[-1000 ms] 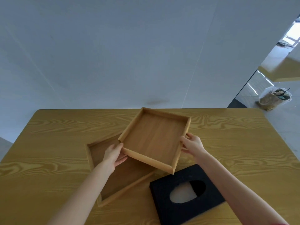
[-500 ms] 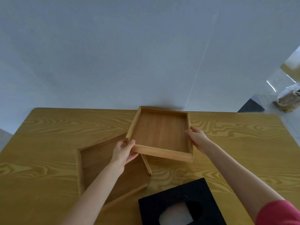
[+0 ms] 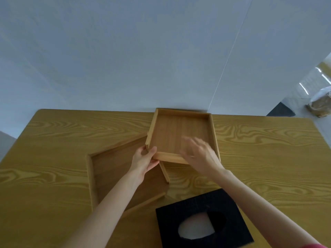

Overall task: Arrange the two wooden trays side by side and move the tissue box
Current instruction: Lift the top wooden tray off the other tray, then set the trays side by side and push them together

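A smaller wooden tray [image 3: 175, 133] sits at the far edge of the table, squared to the wall. My left hand [image 3: 146, 161] grips its near left corner. Blurred and with fingers spread, my right hand [image 3: 201, 155] hovers over the tray's near right part, holding nothing. A larger wooden tray [image 3: 114, 174] lies skewed to the left and nearer, partly under my left forearm. A black tissue box [image 3: 198, 208] with an oval opening and a white tissue inside lies at the near right, under my right forearm.
The wooden table [image 3: 268, 149] stands against a white wall [image 3: 143, 59]. Beyond the table's right end the floor shows, with a bag [image 3: 320, 104] on it.
The smaller tray has moved away from me to the table's far edge and turned square. My right hand has let go of its right side and come over its near edge.
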The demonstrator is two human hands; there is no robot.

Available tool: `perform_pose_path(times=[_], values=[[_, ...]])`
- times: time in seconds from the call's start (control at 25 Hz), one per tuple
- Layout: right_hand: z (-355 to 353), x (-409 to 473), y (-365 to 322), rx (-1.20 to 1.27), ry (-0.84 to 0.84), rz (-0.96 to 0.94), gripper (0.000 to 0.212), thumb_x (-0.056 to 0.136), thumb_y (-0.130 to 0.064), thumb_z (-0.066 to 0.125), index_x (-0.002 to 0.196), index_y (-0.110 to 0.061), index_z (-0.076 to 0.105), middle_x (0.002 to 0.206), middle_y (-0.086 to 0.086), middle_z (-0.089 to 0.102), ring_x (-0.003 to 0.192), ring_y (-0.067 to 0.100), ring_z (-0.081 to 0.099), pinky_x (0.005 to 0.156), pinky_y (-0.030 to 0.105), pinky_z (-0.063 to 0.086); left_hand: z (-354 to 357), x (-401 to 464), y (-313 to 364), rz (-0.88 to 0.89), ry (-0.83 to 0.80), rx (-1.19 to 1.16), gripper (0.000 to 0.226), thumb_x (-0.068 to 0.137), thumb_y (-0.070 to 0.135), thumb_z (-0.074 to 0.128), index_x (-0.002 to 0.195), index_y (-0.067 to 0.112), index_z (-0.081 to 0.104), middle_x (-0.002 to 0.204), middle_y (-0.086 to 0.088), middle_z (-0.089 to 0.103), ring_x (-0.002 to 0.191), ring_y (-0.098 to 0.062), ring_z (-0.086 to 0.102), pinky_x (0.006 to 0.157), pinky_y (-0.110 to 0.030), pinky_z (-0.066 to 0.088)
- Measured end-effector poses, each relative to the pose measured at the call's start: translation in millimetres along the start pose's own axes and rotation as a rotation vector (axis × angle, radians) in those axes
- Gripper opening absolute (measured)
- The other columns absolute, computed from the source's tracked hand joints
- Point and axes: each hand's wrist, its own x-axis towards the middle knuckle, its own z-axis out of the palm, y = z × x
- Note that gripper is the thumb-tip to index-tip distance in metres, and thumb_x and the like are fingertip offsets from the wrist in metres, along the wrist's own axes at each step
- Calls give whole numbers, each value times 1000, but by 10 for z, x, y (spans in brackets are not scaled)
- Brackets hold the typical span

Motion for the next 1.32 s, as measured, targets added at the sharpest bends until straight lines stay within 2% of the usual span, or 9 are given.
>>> perform_pose_path(times=[0.08, 0.16, 0.24, 0.4, 0.52, 0.64, 0.84, 1.08, 1.32], values=[[114, -80, -126, -61, -109, -52, 35, 89, -25, 53, 124, -16, 51, 106, 3, 63, 96, 20, 58, 79, 35, 52, -24, -44, 23, 13, -31, 27, 57, 85, 13, 60, 137, 8, 35, 118, -12, 59, 96, -21, 64, 88, -33, 51], [162, -71, -168, -33, -114, 3, 29, 91, -19, 49, 119, -16, 56, 99, 3, 63, 90, 20, 58, 71, 35, 52, -91, -101, 24, 30, -88, 107, 60, 86, 13, 59, 139, 9, 31, 114, -11, 61, 99, -21, 64, 87, -32, 51], [166, -41, -178, 4, -104, 59, 27, 92, -18, 48, 118, -17, 58, 97, 1, 62, 87, 18, 58, 63, 29, 46, -237, -171, -39, 100, -112, 406, 64, 86, 21, 60, 141, 13, 27, 122, -9, 58, 107, -20, 60, 94, -34, 48], [149, -30, -185, 11, -70, 85, 26, 91, -18, 49, 115, -18, 61, 97, 0, 63, 86, 19, 59, 62, 27, 42, -559, -289, -335, 222, -146, 1135, 60, 86, 39, 56, 138, 19, 34, 141, -5, 45, 129, -18, 42, 105, -31, 34], [152, -35, -198, 19, -78, 122, 25, 90, -17, 50, 113, -19, 61, 100, 0, 64, 87, 20, 60, 64, 29, 43, -657, -309, -503, 242, -207, 1371, 67, 83, 48, 55, 140, 21, 30, 152, -5, 27, 140, -22, 23, 116, -42, 21], [162, -40, -214, 10, -71, 132, 25, 90, -15, 51, 112, -18, 62, 100, 1, 64, 88, 21, 59, 65, 29, 42, -689, -313, -585, 297, -249, 1557, 71, 82, 50, 54, 142, 24, 27, 157, -4, 12, 144, -23, 8, 116, -51, 9], [150, -59, -237, 12, -79, 140, 25, 89, -15, 52, 112, -18, 62, 99, 1, 65, 88, 22, 60, 67, 32, 47, -758, -343, -705, 397, -249, 1602, 66, 83, 45, 55, 141, 28, 27, 158, -1, 6, 144, -19, 0, 115, -52, 8], [145, -134, -165, -18, -97, 196, 28, 89, -15, 52, 115, -20, 62, 109, 5, 66, 100, 27, 60, 71, 32, 42, -974, -276, -455, 337, -297, 1806, 68, 87, 37, 52, 144, 27, 17, 158, -1, 3, 144, -20, 1, 115, -52, 6], [257, -156, -131, -43, -164, 220, 25, 91, -17, 51, 114, -20, 62, 113, 1, 66, 107, 26, 59, 75, 32, 44, -1137, -196, -270, 270, -241, 1826, 72, 87, 23, 53, 146, 22, 11, 158, 0, 4, 144, -22, 6, 117, -50, 9]])
